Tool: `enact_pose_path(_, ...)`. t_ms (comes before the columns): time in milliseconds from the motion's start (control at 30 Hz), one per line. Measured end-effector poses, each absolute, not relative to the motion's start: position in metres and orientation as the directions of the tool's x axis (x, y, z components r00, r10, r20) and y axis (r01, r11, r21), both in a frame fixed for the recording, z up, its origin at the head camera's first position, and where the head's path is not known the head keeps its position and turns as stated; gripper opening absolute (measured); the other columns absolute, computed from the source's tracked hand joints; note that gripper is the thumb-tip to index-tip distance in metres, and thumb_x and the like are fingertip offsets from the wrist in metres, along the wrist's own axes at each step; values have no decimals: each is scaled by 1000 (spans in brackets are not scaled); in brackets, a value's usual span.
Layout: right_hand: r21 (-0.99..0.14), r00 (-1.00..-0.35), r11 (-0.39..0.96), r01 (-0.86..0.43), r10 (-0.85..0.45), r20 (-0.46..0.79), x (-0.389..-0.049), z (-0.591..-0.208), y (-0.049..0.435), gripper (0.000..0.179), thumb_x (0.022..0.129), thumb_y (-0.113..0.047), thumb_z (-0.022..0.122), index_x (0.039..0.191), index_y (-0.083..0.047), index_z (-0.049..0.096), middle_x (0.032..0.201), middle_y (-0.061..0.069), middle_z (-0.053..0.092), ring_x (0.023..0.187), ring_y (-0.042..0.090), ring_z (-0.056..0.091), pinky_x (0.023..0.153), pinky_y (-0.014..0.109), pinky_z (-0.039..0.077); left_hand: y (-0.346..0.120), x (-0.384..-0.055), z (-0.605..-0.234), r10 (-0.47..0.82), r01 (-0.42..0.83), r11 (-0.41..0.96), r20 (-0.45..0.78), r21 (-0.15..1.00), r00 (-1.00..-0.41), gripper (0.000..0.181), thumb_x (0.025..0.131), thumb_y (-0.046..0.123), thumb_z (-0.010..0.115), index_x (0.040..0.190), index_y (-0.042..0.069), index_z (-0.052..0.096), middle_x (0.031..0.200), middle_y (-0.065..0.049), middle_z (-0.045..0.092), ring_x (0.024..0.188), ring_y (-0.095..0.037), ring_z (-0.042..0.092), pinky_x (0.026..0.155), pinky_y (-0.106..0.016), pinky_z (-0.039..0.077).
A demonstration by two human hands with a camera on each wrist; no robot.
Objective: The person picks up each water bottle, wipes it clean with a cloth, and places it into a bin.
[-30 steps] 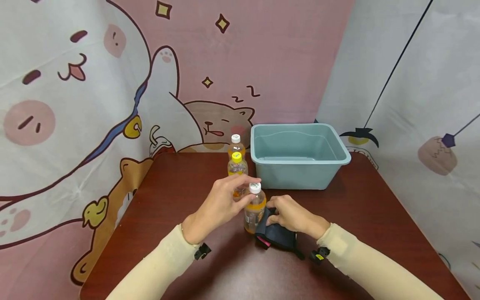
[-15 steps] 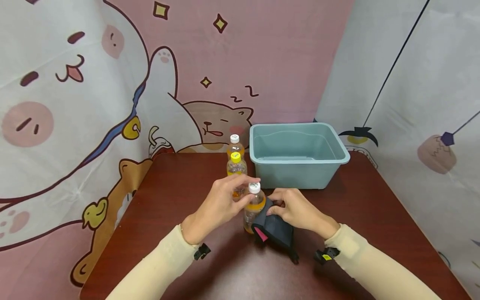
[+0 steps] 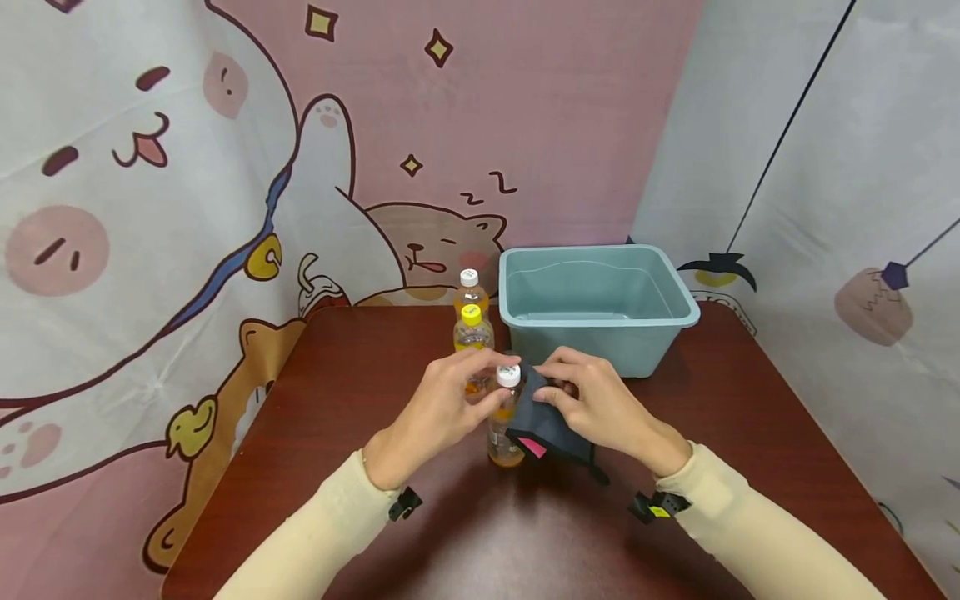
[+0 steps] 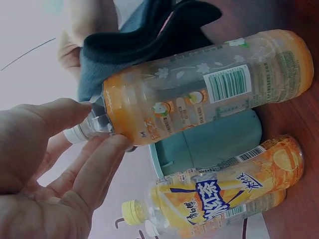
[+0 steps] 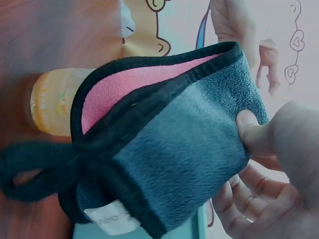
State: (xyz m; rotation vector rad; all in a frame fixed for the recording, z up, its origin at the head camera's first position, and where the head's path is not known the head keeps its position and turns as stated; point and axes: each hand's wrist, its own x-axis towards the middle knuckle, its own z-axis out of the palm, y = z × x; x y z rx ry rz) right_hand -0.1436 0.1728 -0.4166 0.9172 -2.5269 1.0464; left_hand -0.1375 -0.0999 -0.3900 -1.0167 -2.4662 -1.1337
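Observation:
A clear plastic bottle [image 3: 504, 448] with a white cap and orange label bands stands upright on the table. My left hand [image 3: 438, 398] pinches it by the neck, just under the cap, between thumb and fingers. In my right hand [image 3: 611, 412] is a folded dark grey cloth [image 3: 551, 423] with black edging and a pink inner face, pinched between thumb and fingers. The cloth lies against the right side of the bottle's upper part. Its hanging loop and white tag [image 5: 113, 219] show in the right wrist view.
Behind the held bottle stand a yellow-capped bottle [image 3: 473, 335] and a white-capped bottle [image 3: 471, 297], in a row. A blue-green plastic tub [image 3: 585, 350] sits at the back right of the dark red-brown table [image 3: 360, 358]. A cartoon-printed curtain [image 3: 570, 125] hangs behind.
My right hand has moved the cloth upward along the bottle's side, from its middle towards its neck. The left hand stays at the bottle's neck.

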Motion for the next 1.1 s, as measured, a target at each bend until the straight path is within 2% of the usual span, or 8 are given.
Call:
enact_pose_path(200,-542,-766,542,-642,-445,463,-140,-411,171,25,102,-9,91,127,-10,89,107,-6,75,80,6,61,65,24,55,-97,-137,-389,498,683,471,471,558,-728,42,101,10,94,140,12,80,129,-7,85,107,-21,81,92,-44,74)
enact_pose_path(300,-539,-772,552,-636,-437,462,-139,-410,174,24,101,-8,92,124,-11,90,105,-7,75,77,5,59,64,24,54,-95,-136,-390,499,688,477,476,547,-724,41,101,11,94,139,12,79,125,-6,84,98,-21,78,83,-35,71)
enact_pose_path(433,-535,-777,565,-628,-426,463,-140,-408,181,22,100,-8,92,121,-14,89,103,-8,74,75,5,58,64,24,53,-93,-136,-391,489,690,491,488,531,-723,43,99,16,97,138,12,78,116,-4,80,84,-20,70,71,-23,59)
enact_pose_path(600,-532,-779,569,-626,-423,463,-142,-406,191,21,102,-9,91,122,-16,89,103,-10,73,75,5,57,65,25,52,-92,-136,-391,472,676,500,484,541,-736,44,96,20,100,133,12,78,112,-2,77,80,-18,65,68,-20,53)
enact_pose_path(800,-531,-777,569,-628,-422,467,-145,-403,205,23,101,-8,92,122,-17,89,102,-12,73,79,4,59,66,26,54,-89,-137,-392,468,655,496,460,570,-755,40,96,22,99,130,15,79,116,0,76,89,-19,69,72,-27,59)
enact_pose_path(933,-544,-791,575,-612,-419,446,-146,-401,212,23,102,-8,91,123,-17,89,102,-12,73,80,4,60,67,27,54,-90,-138,-392,480,632,465,423,620,-769,36,98,18,97,130,15,80,120,-2,72,104,-19,73,90,-33,72)
enact_pose_path(1033,-557,-802,578,-597,-417,427,-147,-401,214,24,102,-8,91,125,-16,88,102,-11,74,79,6,60,66,28,54,-92,-138,-391,498,628,449,406,636,-766,37,98,16,96,132,17,81,120,-2,70,109,-20,74,97,-37,73)
enact_pose_path(1100,-565,-808,577,-590,-417,417,-147,-400,214,25,103,-9,90,127,-15,88,103,-11,75,78,7,59,65,29,53,-94,-139,-390,509,640,449,410,624,-757,38,98,14,95,133,18,82,121,-1,72,109,-20,74,97,-37,72)
